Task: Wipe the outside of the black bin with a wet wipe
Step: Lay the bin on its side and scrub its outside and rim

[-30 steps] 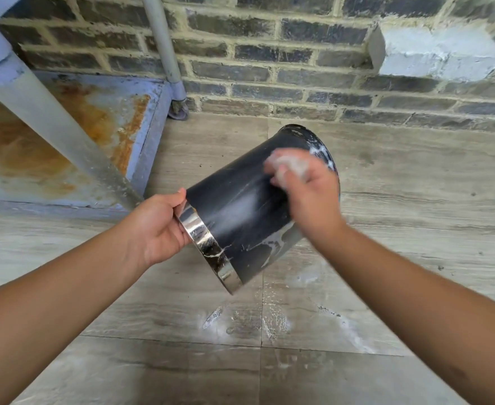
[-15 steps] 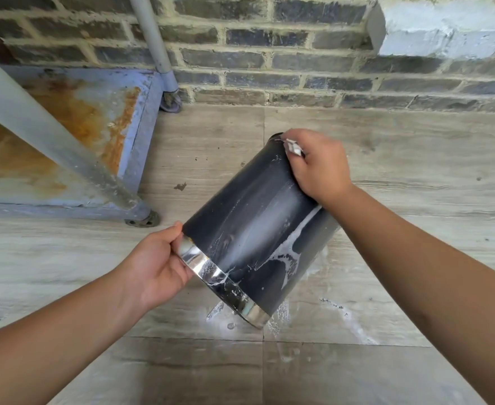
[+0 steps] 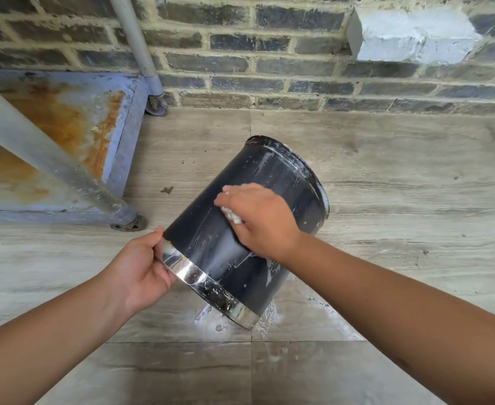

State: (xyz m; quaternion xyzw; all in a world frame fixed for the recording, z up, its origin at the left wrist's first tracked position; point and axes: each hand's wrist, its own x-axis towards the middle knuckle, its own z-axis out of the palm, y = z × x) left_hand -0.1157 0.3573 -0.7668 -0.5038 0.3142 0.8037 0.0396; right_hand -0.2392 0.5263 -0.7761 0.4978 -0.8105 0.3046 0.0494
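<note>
The black bin point(image 3: 211, 238) is tilted above the floor, its chrome-banded rim toward me and its base pointing at the wall. White streaks run down its side. My left hand point(image 3: 141, 270) grips the chrome rim at the lower left. My right hand point(image 3: 260, 217) lies on the middle of the bin's side with its fingers curled round a crumpled white wet wipe point(image 3: 233, 216), pressing it against the black surface. Most of the wipe is hidden under the fingers.
A brick wall point(image 3: 269, 62) runs across the back. A rusty blue metal platform point(image 3: 65, 135) with grey pipe legs point(image 3: 44, 159) stands at the left. Wet white spatter point(image 3: 266, 317) marks the tiled floor under the bin.
My right hand has slid with the wipe from the bin's far base edge down to the middle of its side. The bin stays tilted in my left hand's grip.
</note>
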